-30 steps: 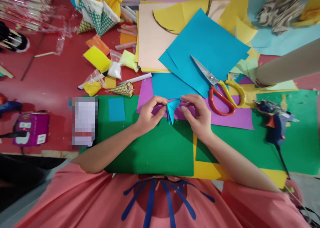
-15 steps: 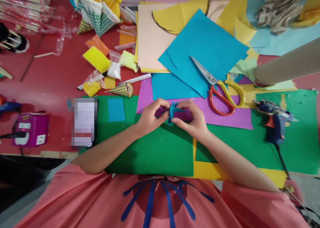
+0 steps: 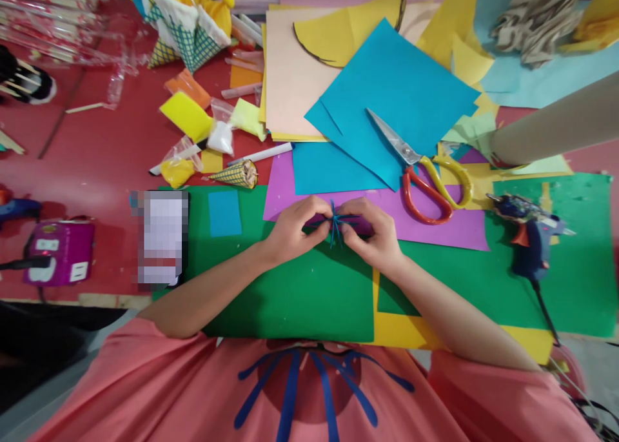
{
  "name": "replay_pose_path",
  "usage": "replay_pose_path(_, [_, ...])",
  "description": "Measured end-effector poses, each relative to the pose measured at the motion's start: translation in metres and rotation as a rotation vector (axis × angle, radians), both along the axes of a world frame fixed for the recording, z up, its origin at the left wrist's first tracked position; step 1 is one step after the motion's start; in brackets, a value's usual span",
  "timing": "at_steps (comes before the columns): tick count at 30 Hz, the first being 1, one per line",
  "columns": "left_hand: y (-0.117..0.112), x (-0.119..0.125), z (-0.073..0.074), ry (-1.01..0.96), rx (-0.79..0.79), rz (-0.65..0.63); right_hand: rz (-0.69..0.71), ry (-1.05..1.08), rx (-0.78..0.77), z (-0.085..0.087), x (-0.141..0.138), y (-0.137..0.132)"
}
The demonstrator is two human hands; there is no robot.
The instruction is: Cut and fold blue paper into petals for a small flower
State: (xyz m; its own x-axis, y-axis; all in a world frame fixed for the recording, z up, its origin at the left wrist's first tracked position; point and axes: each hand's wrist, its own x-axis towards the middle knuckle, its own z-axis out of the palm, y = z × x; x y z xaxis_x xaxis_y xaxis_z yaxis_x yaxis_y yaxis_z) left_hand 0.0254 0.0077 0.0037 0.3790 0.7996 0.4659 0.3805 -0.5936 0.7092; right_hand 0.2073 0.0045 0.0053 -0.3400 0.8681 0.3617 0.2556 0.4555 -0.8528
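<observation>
Between my two hands is a small blue folded paper piece [image 3: 335,226], its thin points spreading out like a star. My left hand [image 3: 300,230] pinches its left side between thumb and fingers. On the other side, my right hand [image 3: 370,232] grips it in the same way, and the fingers cover part of the paper. Both hands are over the lower edge of a purple sheet [image 3: 435,226] and the green sheet [image 3: 290,293]. A small blue paper square [image 3: 225,213] lies flat to the left of my hands.
Scissors [image 3: 411,161] with red and yellow handles rest on blue sheets [image 3: 391,93]. At right lies a glue gun [image 3: 534,245] with its cord. A phone [image 3: 162,239], a patterned paper cone [image 3: 239,173], a white marker [image 3: 261,153] and clay packets [image 3: 187,115] are at left.
The folded blue paper has turned between my fingers, so its points now show thin and edge-on. Both hands stay almost in place, still pinching it.
</observation>
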Motion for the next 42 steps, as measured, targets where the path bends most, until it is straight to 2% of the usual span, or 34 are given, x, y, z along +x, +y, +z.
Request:
replay_pose_path(6, [-0.0002,0.0006,0.0008,0.095,0.133,-0.006,-0.005,0.002,0.111,-0.0010,-0.0013,-0.0011])
replay_pose_path(28, [-0.0022,-0.0002,0.0037,0.050,0.182,0.015,0.027,0.041,0.204,-0.0009,0.0000,-0.0008])
replay_pose_path(42, [-0.0015,-0.0016,0.0058,0.094,0.200,-0.014,0.042,0.053,0.144,0.0008,0.0003,-0.0009])
